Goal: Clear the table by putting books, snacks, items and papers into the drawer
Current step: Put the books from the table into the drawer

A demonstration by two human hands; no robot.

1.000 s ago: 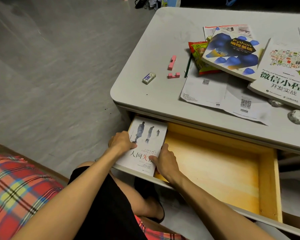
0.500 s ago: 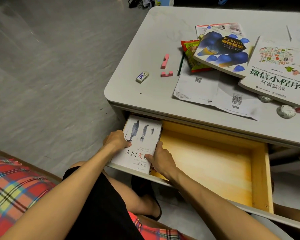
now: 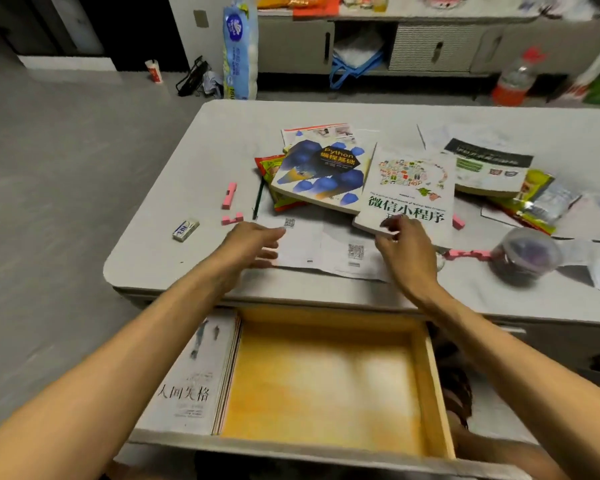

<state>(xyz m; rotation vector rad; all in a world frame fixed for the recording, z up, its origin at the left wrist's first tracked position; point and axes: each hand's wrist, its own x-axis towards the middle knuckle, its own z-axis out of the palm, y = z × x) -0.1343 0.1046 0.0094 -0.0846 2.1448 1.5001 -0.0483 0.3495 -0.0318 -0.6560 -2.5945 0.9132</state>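
Grey bench (image 3: 174, 258), cluttered. Drawer (image 3: 430, 386) stands open at 6 o'clock, with one book (image 3: 191, 375) flat along its 9 o'clock side. Left hand (image 3: 250, 244) is over the papers (image 3: 326, 247), fingers straight, released, holding nothing. Right hand (image 3: 407, 252) is at the near edge of the white book (image 3: 413, 188); grasping or only touching, cannot tell. Step, as judged: fetching the next item. Next calls for a firm grip, a lift clear, then down to the drawer.
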